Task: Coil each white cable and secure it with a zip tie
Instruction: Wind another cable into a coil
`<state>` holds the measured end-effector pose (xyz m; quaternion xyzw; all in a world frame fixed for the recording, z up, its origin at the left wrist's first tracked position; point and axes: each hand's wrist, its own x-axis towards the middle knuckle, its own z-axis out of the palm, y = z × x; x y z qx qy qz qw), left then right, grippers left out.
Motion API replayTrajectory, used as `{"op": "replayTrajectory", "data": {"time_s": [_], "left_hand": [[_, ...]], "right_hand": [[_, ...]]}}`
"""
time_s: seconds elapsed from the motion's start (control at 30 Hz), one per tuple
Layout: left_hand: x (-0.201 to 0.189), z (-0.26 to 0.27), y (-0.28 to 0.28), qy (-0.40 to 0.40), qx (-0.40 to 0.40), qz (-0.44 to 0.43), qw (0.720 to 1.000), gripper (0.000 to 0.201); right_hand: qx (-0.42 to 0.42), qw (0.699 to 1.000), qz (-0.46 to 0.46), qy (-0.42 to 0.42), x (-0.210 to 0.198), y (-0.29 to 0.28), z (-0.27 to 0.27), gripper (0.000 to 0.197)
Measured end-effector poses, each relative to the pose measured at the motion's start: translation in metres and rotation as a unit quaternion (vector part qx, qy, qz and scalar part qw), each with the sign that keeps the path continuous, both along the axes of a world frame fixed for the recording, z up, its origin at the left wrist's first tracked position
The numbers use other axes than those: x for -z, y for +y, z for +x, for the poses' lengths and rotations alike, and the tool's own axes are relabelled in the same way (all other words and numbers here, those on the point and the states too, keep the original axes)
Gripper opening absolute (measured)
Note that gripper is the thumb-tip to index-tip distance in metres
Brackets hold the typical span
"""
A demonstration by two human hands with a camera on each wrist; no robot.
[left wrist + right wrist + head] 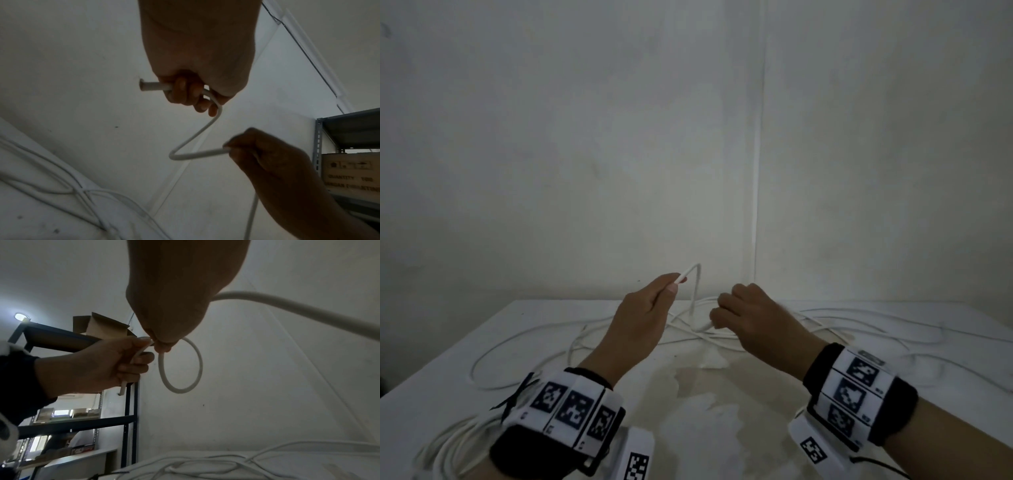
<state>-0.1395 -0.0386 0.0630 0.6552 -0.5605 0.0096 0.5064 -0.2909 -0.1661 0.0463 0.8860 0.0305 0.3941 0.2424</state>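
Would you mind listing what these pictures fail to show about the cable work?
- Right hand grip on the cable: head view, hidden by the hand's back.
- Coil by the left wrist: head view, cut off by the edge and band.
- Zip ties: none identifiable.
- Box print: left wrist view, blurred.

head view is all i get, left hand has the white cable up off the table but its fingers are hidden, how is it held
Observer: The left wrist view shows the left hand with its fingers curled round the white cable. A short cut end sticks out past them.
Operator: and the right hand, gripping or just touching
Observer: Gripping. The right hand holds the same cable, and the right wrist view shows a small loop between the two hands.
Operator: anything off to the sides
Observer: A metal shelf rack holding a cardboard box shows in the left wrist view.
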Motion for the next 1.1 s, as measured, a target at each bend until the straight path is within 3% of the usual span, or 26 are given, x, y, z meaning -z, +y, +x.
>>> {"op": "replayTrajectory", "data": {"time_s": [0.17,0.27,0.37,0.5,0.67,0.8,0.87,1.1], "left_hand": [[0.005,-0.014,0.0,-0.037,0.013,0.046,0.998,0.026],[0.008,-0.018,0.003,0.005,0.024,0.063,0.998,0.042],[0.009,-0.018,0.003,0.071,0.046,0.066,0.994,0.043],[0.007,-0.017,0.003,0.104,0.067,0.091,0.988,0.035],[0.008,-0.018,0.005,0.103,0.09,0.102,0.985,0.046],[0.01,-0.019,0.002,0.0,0.057,0.086,0.995,0.027],[0.011,-0.02,0.001,-0.05,0.052,0.085,0.994,0.028],[0.011,-0.028,-0.004,-0.047,0.049,0.036,0.997,0.021]], "right_hand": [[-0.05,0.999,0.007,-0.017,-0.008,0.011,0.016,0.009],[-0.081,0.994,0.064,-0.028,-0.009,0.011,0.023,0.007],[-0.112,0.977,0.176,-0.033,-0.01,0.008,0.023,0.002],[-0.114,0.93,0.349,-0.007,-0.01,0.011,0.015,0.025],[-0.084,0.829,0.55,0.057,-0.021,0.02,0.006,0.016],[-0.062,0.814,0.575,0.051,-0.03,0.021,0.001,0.014],[-0.052,0.808,0.585,0.042,-0.029,0.021,-0.003,0.013],[-0.027,0.804,0.594,0.016,-0.031,0.023,-0.015,0.015]]}}
